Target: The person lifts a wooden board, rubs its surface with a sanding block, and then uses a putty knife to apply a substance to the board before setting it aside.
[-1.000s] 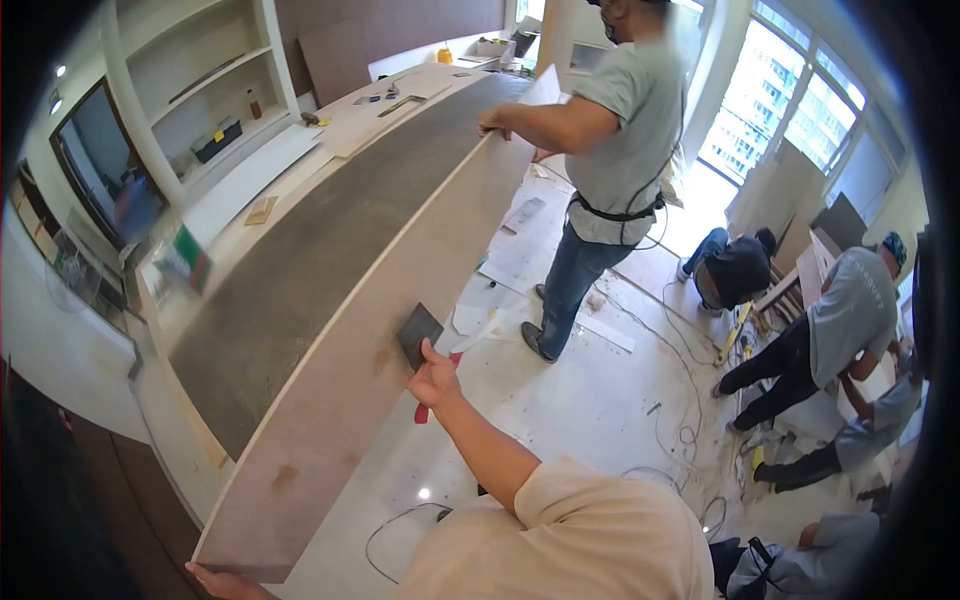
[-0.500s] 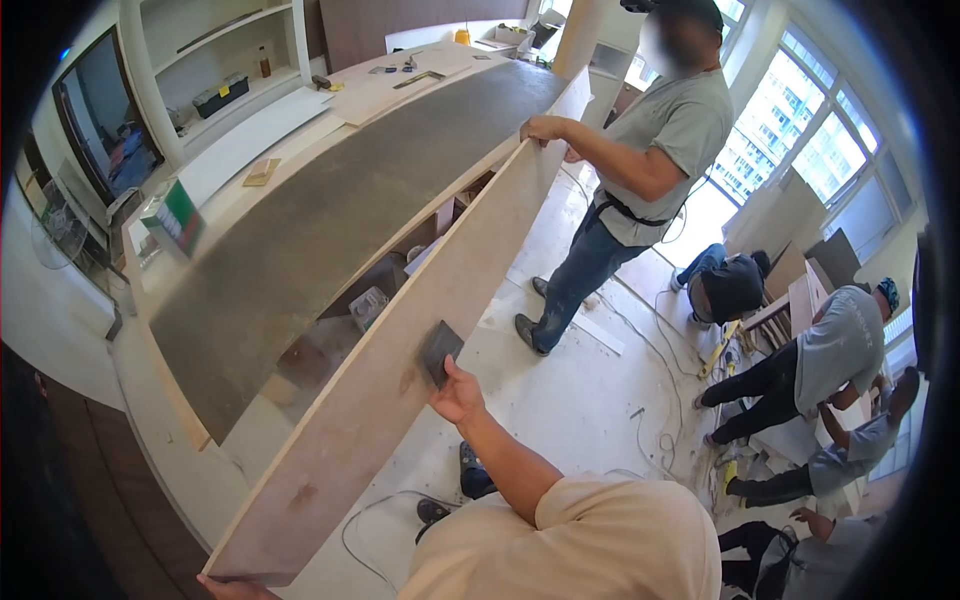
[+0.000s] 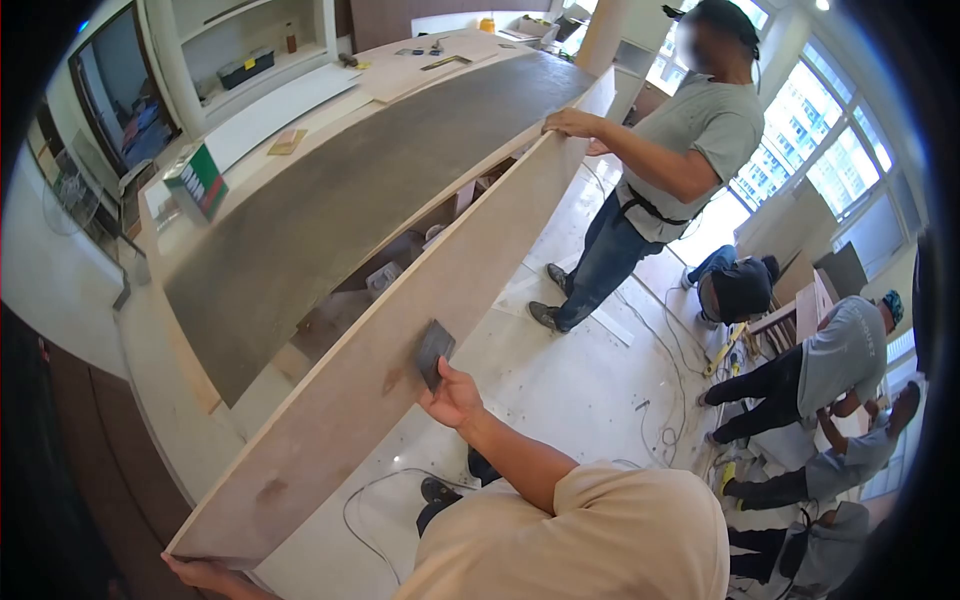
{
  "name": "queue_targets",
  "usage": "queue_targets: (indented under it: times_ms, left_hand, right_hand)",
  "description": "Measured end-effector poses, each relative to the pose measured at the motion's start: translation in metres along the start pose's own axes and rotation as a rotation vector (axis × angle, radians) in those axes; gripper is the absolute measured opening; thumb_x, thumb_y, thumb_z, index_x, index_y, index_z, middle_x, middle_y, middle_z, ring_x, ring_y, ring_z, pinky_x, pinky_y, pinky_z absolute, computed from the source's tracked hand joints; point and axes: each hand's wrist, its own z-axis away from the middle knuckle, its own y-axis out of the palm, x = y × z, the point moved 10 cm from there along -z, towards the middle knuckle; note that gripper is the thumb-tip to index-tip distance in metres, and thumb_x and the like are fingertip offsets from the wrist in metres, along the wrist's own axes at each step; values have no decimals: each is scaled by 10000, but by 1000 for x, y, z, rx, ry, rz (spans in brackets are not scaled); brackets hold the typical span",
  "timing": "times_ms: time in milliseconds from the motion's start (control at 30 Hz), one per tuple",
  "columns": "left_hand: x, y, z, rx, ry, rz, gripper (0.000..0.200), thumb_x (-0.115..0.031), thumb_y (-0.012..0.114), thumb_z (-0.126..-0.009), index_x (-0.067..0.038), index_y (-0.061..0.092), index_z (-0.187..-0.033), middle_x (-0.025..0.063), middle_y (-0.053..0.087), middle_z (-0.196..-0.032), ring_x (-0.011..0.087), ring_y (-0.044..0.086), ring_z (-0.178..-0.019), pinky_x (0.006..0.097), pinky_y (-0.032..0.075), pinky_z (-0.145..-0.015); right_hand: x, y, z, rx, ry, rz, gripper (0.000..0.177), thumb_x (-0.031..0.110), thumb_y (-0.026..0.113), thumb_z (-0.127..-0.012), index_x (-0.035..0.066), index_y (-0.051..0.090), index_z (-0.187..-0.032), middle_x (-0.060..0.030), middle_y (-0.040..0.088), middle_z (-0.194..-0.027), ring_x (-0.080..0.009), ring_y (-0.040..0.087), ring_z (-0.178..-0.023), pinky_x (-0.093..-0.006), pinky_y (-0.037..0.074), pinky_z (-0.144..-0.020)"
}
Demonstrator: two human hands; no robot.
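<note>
A long, pale plywood board [image 3: 330, 410] stands on edge, slanting from the lower left up towards the back right. My left hand [image 3: 200, 573] grips its near lower corner, fingers partly hidden. In my right hand [image 3: 455, 398], a small flat dark grey rectangular piece [image 3: 434, 352] is pinched between thumb and fingers, against or very near the board's face. Brownish smudges mark the wood close by. At the board's far end, a co-worker's hand [image 3: 574, 123] holds the top edge.
Behind the board is a large worktop with a dark curved panel [image 3: 330, 210]. A green and white box [image 3: 196, 182] stands at its left end. Cables [image 3: 680, 400] trail over the floor. Several people work at the right, near wooden pieces [image 3: 800, 305].
The board's near end and my left hand have shifted left and slightly up. My right hand and the grey piece have moved slightly left. The view has turned a little.
</note>
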Motion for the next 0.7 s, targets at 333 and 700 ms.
queue_targets:
  times_ms: [333, 700]
  left_hand:
    - [-42, -21, -57, 27, 72, -227, 621, -494, 470, -896, 73, 582, -1123, 159, 599, -1087, 254, 580, -951, 337, 450, -832]
    - [-3, 51, 61, 204, 68, -621, 632, -504, 437, -917, 81, 602, -1090, 196, 610, -1112, 279, 589, -989, 348, 457, -845]
  right_hand:
    - [-41, -4, 21, 7, 89, -47, 385, 239, 550, -900, 79, 480, -1244, -84, 515, -1287, -273, 468, -1201, -435, 324, -1053]
    - [67, -20, 27, -143, -44, -104, 380, 207, 550, -909, 35, 452, -1233, -118, 535, -1232, -281, 491, -1163, -446, 346, -1035]
